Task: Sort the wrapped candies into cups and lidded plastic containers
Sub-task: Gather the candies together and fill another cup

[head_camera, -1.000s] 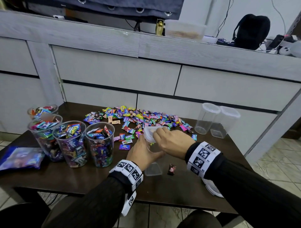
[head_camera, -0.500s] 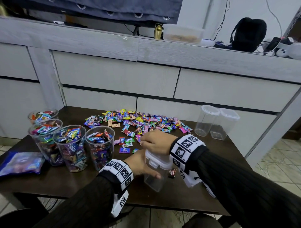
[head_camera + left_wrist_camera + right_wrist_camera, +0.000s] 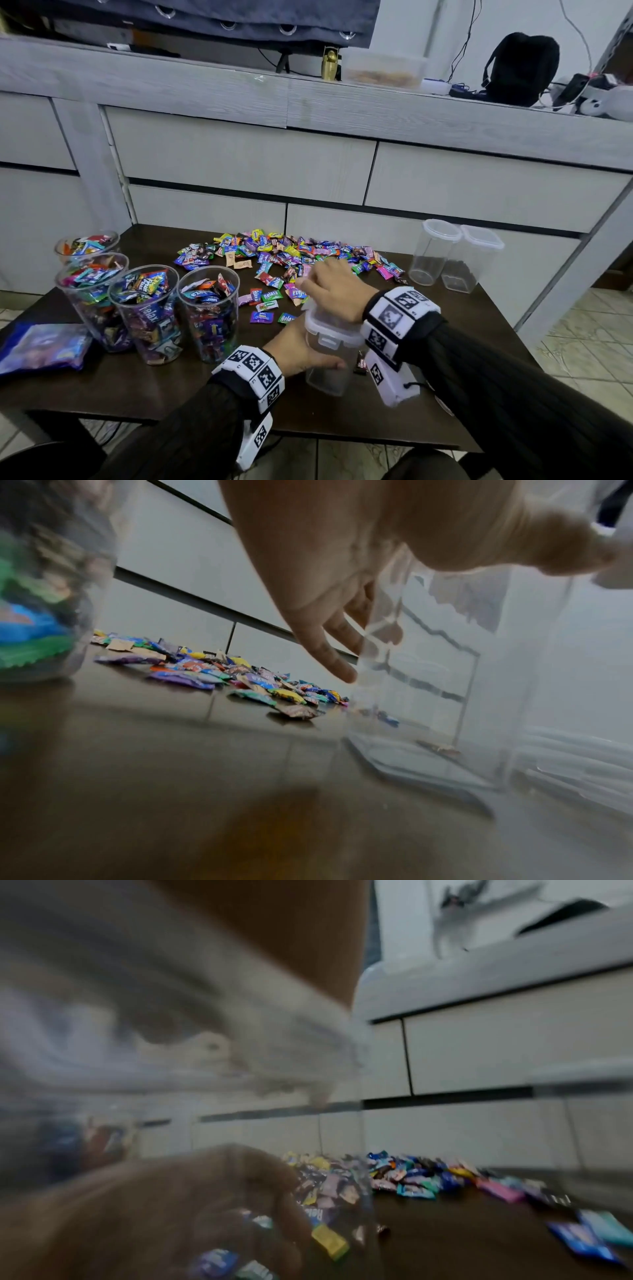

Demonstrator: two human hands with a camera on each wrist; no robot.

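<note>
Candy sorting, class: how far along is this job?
Done: four cups stand filled with candies. In hand: the left hand grips a clear container while the right hand rests on its lid. Left: the loose candy pile, and two lidded containers stand nearly empty.

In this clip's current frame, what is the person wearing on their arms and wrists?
Both arms have black ribbed long sleeves. Each wrist carries a white band printed with black square fiducial markers: left wristband, right wristband. A white marker-tagged block hangs beneath each band. Both hands are bare.
</note>
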